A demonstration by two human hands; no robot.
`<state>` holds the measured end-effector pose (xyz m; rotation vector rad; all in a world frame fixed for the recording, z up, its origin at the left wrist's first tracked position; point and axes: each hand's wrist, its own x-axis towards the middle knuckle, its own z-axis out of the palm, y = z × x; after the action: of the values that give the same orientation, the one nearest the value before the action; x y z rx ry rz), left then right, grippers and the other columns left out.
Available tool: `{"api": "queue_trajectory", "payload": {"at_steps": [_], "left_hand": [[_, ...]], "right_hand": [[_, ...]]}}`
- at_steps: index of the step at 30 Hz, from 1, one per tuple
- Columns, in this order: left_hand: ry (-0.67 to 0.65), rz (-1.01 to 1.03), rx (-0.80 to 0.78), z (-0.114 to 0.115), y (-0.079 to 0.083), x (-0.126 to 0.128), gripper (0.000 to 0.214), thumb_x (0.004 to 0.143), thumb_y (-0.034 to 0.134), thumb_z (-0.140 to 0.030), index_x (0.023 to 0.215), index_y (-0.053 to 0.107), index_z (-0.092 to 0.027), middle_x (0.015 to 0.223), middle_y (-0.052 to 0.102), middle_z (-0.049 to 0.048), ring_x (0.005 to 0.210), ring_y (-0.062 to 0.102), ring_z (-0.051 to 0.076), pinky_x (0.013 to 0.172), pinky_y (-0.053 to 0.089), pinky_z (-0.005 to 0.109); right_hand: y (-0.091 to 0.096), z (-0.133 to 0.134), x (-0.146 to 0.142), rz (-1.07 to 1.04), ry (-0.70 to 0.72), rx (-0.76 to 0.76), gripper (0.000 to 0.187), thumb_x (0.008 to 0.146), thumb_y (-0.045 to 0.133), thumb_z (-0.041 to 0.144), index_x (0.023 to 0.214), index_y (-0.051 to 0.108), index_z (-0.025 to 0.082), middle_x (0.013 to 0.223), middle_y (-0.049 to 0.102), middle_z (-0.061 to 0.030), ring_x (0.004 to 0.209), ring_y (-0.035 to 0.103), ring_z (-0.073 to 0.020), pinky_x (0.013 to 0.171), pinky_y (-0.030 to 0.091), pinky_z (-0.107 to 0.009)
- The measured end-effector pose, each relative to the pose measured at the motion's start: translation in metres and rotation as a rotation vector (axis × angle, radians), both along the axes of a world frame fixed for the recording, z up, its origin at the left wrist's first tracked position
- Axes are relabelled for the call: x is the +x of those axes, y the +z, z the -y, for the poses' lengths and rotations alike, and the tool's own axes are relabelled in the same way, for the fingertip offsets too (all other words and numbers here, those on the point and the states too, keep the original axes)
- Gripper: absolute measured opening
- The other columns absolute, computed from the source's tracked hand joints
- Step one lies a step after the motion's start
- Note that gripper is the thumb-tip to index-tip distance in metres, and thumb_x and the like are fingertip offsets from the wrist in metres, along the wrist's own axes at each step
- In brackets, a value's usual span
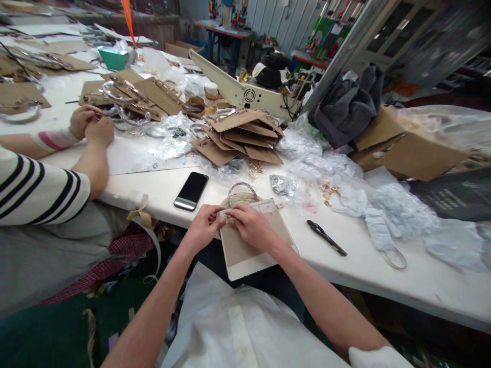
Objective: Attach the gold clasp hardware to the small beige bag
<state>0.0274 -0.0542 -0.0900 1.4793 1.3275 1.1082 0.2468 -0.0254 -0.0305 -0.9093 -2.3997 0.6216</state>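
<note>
A white table is seen in a cluttered workshop, with benches and tools at the back. One brown card is laid at the near edge, its lower end hanging over the rim. Its long axis is turned away from the person, and the top end, where one wire loop is fixed, is pointed at the far side. A pale strip at the card's top is pinched by the left hand and the right hand, both with fingers closed on it. One phone is laid just left, and one black tool to the right. A pile of cards, too overlapped to be counted, is heaped beyond. Two hands of a co-worker are held together at the left
</note>
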Motion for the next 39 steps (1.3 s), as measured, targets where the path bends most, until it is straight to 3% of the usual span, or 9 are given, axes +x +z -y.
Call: {"api": "queue_trajectory", "payload": {"at_steps": [2, 5, 9, 14, 24, 34, 39], "left_hand": [[-0.009, 0.002, -0.002, 0.001, 0.002, 0.0, 0.037, 0.095, 0.075, -0.04, 0.128, 0.077, -0.023, 0.117, 0.065, 0.0084, 0.098, 0.066, 0.024, 0.093, 0.061, 0.041], [-0.004, 0.007, -0.003, 0.001, 0.004, 0.0, 0.04, 0.094, 0.075, -0.039, 0.13, 0.077, -0.022, 0.118, 0.065, 0.0085, 0.1, 0.066, 0.024, 0.094, 0.061, 0.041], [-0.003, -0.005, -0.018, 0.0, 0.003, 0.0, 0.039, 0.094, 0.075, -0.041, 0.129, 0.078, -0.023, 0.119, 0.066, 0.0086, 0.101, 0.067, 0.024, 0.095, 0.061, 0.042], [0.007, -0.003, -0.02, 0.0, 0.002, 0.0, 0.039, 0.094, 0.076, -0.042, 0.128, 0.079, -0.023, 0.119, 0.066, 0.009, 0.102, 0.067, 0.024, 0.096, 0.061, 0.042], [0.005, -0.002, -0.033, 0.0, 0.002, 0.0, 0.041, 0.094, 0.074, -0.042, 0.129, 0.079, -0.021, 0.118, 0.064, 0.0087, 0.099, 0.065, 0.023, 0.094, 0.061, 0.041], [0.004, -0.017, -0.028, 0.002, 0.003, 0.0, 0.039, 0.096, 0.073, -0.042, 0.129, 0.078, -0.022, 0.115, 0.062, 0.0085, 0.098, 0.066, 0.023, 0.094, 0.061, 0.042], [0.026, 0.004, -0.012, 0.001, -0.002, 0.003, 0.04, 0.094, 0.074, -0.043, 0.13, 0.078, -0.024, 0.116, 0.064, 0.0087, 0.099, 0.067, 0.024, 0.093, 0.062, 0.042]], "right_hand": [[0.004, -0.004, 0.002, -0.175, -0.016, -0.135, 0.039, 0.106, 0.055, 0.002, 0.132, 0.079, 0.021, 0.126, 0.076, -0.0108, 0.115, 0.071, -0.0262, 0.101, 0.058, -0.041], [0.008, -0.007, 0.002, -0.374, -0.101, -0.344, 0.037, 0.103, 0.064, 0.007, 0.128, 0.084, 0.026, 0.123, 0.081, -0.0061, 0.114, 0.076, -0.0247, 0.103, 0.06, -0.039], [0.005, -0.008, -0.001, -0.363, -0.14, -0.48, 0.022, 0.096, 0.073, 0.011, 0.108, 0.088, 0.023, 0.108, 0.084, -0.0059, 0.1, 0.079, -0.0245, 0.095, 0.063, -0.038], [0.001, -0.01, -0.006, -0.327, -0.134, -0.436, 0.018, 0.097, 0.075, 0.015, 0.106, 0.088, 0.022, 0.106, 0.083, -0.0055, 0.096, 0.077, -0.0227, 0.089, 0.061, -0.034], [0.006, -0.014, -0.012, -0.181, -0.166, -0.281, 0.026, 0.093, 0.078, -0.001, 0.103, 0.088, 0.021, 0.102, 0.081, -0.0036, 0.094, 0.074, -0.0203, 0.088, 0.054, -0.034], [0.0, -0.005, -0.013, -0.07, -0.174, -0.167, 0.021, 0.105, 0.071, 0.007, 0.11, 0.086, 0.022, 0.109, 0.074, -0.0059, 0.096, 0.069, -0.0215, 0.09, 0.054, -0.034], [0.005, 0.0, -0.014, 0.078, -0.085, -0.079, 0.026, 0.108, 0.062, 0.008, 0.109, 0.083, 0.022, 0.113, 0.069, -0.0075, 0.095, 0.067, -0.0213, 0.084, 0.054, -0.032]]}}
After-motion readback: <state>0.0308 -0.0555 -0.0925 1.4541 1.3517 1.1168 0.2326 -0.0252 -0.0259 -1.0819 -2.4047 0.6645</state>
